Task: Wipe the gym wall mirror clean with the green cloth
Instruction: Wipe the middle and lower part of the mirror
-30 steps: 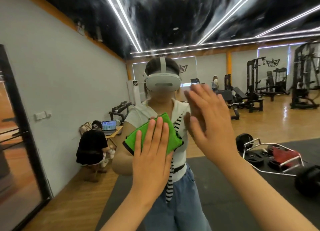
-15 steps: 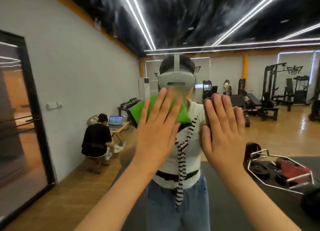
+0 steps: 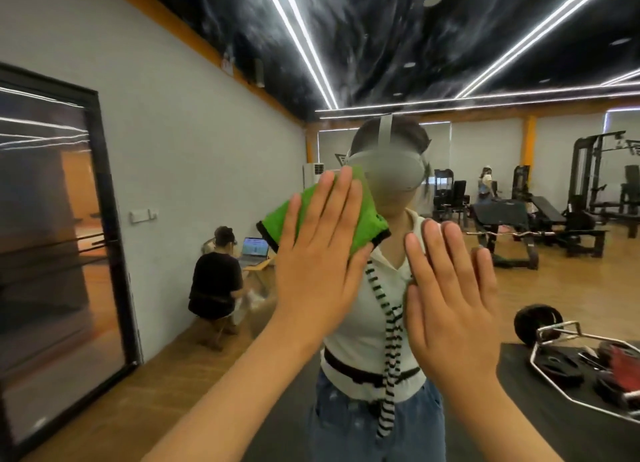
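The wall mirror (image 3: 519,63) fills nearly the whole view and reflects the gym and a person in a headset. My left hand (image 3: 318,261) lies flat with straight fingers, pressing the green cloth (image 3: 367,219) against the glass at head height. The cloth shows above and to the right of the hand, with a dark hem along its lower edge. My right hand (image 3: 453,299) is spread flat on the mirror just to the right, a little lower, with nothing under it.
A black-framed glass door (image 3: 59,254) stands at the left. In the reflection, a person sits by a laptop (image 3: 254,248) at the wall, weight machines (image 3: 588,202) line the back right, and a hex bar with plates (image 3: 581,361) lies on a dark mat.
My left hand has slid the cloth upward on the glass, from chest height to head height. My right hand has dropped lower, and the view has tilted up.
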{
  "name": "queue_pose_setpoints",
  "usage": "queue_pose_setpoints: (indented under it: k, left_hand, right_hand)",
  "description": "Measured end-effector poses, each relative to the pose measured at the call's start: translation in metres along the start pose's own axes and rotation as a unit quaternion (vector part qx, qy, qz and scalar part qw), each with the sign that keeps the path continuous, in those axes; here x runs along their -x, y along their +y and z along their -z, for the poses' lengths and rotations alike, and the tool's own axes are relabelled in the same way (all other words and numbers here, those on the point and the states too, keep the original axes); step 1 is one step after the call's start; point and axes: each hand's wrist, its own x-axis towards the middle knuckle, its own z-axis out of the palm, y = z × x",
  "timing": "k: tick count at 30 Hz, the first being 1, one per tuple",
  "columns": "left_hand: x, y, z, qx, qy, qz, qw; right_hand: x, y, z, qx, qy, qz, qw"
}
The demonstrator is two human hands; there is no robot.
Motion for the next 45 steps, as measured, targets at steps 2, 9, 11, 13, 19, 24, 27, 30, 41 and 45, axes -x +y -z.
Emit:
queue_pose_setpoints:
  k: [2,9,11,13,19,24,27,30,41,45]
  left_hand:
    - [0.009,0.016,-0.003,0.006,-0.015,0.019,1.0]
    - [0.041,0.006,-0.01,-0.043,-0.021,-0.096,0.994]
    - [0.014,-0.007,-0.004,-0.038,-0.006,-0.051,0.998]
    - [-0.015,-0.01,0.001,-0.014,0.006,0.017,1.0]
    - [0.004,0.021,-0.003,-0.011,-0.019,0.019,1.0]
    - [0.001,0.001,-0.003,-0.051,-0.008,-0.031,0.998]
    - [-0.052,-0.01,0.008,0.015,0.033,0.091,0.995]
    - [-0.064,0.013,0.005,0.009,0.022,0.072,0.997]
    - [-0.079,-0.01,0.012,0.025,0.017,0.009,1.0]
    - [-0.069,0.018,0.006,0.01,0.0,-0.045,0.999]
  right_hand:
    - [0.0,0.0,0.0,-0.01,0.004,-0.003,1.0]
    - [-0.001,0.0,0.0,-0.014,0.001,-0.009,1.0]
    - [0.0,0.0,0.0,-0.012,0.001,-0.009,1.0]
    - [0.0,0.0,0.0,-0.009,0.003,-0.008,1.0]
    - [-0.001,0.0,-0.001,-0.01,0.002,-0.011,1.0]
    - [-0.001,-0.002,0.0,-0.013,0.006,-0.012,1.0]
    - [-0.001,-0.002,0.0,-0.013,0.008,-0.013,1.0]
    - [-0.001,-0.002,-0.001,-0.018,0.014,-0.015,1.0]
    - [-0.001,-0.001,-0.001,-0.02,0.0,-0.015,1.0]
    - [0.0,-0.002,0.0,-0.027,0.01,-0.018,0.999]
